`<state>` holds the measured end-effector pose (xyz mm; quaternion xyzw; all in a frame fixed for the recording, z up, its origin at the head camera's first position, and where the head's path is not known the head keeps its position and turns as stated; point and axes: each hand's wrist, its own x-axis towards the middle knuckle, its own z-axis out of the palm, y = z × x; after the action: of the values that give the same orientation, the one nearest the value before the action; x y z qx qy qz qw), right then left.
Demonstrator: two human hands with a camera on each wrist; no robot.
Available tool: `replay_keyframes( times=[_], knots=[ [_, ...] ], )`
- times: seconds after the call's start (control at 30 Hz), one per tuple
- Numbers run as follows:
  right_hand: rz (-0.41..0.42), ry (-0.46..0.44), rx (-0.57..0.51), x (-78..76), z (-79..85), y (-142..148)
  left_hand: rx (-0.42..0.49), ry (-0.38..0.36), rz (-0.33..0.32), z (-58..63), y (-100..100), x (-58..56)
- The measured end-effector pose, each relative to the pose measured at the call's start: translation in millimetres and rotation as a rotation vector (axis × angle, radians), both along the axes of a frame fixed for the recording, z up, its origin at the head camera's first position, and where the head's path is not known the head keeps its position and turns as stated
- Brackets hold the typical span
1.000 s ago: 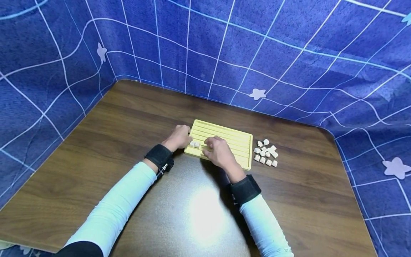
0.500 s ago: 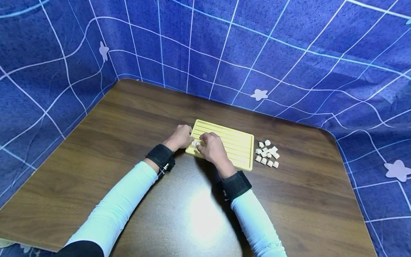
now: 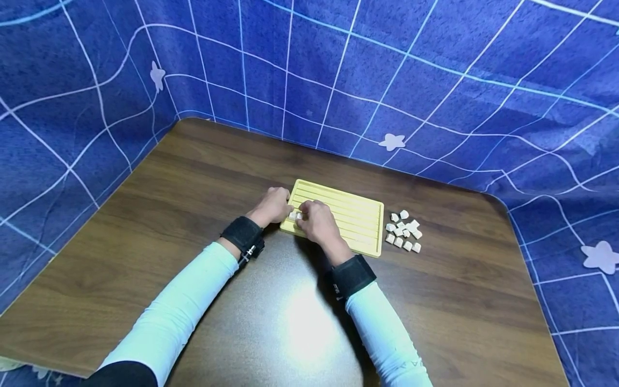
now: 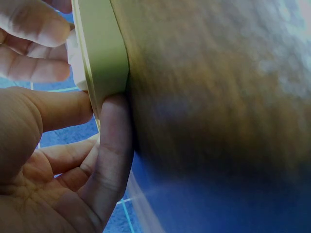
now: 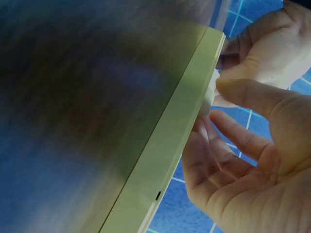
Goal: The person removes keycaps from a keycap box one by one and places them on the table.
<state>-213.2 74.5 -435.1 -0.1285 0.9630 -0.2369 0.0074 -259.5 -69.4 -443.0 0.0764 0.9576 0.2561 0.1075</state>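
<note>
A shallow yellow tray (image 3: 355,220) with raised parallel ridges lies on the table. Two small white blocks (image 3: 292,215) sit side by side near its left end. My left hand (image 3: 274,206) grips the tray's left edge; in the left wrist view its thumb (image 4: 68,109) lies over the rim and a finger (image 4: 114,141) along the outer wall. Over the tray's left part, my right hand (image 3: 319,221) pinches the right-hand white block (image 5: 208,99) between thumb and finger, as the right wrist view shows. The fingers partly cover that block.
Several loose white blocks (image 3: 403,231) lie on the brown wooden table (image 3: 203,172), just right of the tray. A blue curtain (image 3: 309,70) with white lines hangs along the table's back and sides.
My right hand has moved left along the tray, its spread fingers closing on the right-hand block. The left hand keeps its grip on the tray edge. The view shifts slightly.
</note>
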Motion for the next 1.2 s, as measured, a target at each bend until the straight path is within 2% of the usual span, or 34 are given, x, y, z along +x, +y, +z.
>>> replay_keyframes(
  times=[0.27, 0.6, 0.8, 0.97, 1.2],
  knots=[
    [0.021, 0.044, 0.102, -2.3, -0.8, -2.6, 0.001, -0.005, 0.006, 1.0, 0.8, -1.1],
    [0.021, 0.069, 0.084, -1.1, -0.6, -1.0, -0.011, 0.004, -0.001, 0.9, 1.4, -1.0],
    [0.014, 0.049, 0.018, -0.1, -2.6, 2.1, 0.007, -0.008, 0.002, -1.7, 1.1, -0.6],
    [-0.009, 0.038, -0.085, 2.6, -2.1, 9.2, 0.004, -0.022, 0.007, -1.7, 0.1, 0.2],
    [-0.025, 0.053, -0.136, 8.3, 2.1, 37.6, 0.02, -0.057, -0.004, -1.0, -0.2, -1.1]
  ],
)
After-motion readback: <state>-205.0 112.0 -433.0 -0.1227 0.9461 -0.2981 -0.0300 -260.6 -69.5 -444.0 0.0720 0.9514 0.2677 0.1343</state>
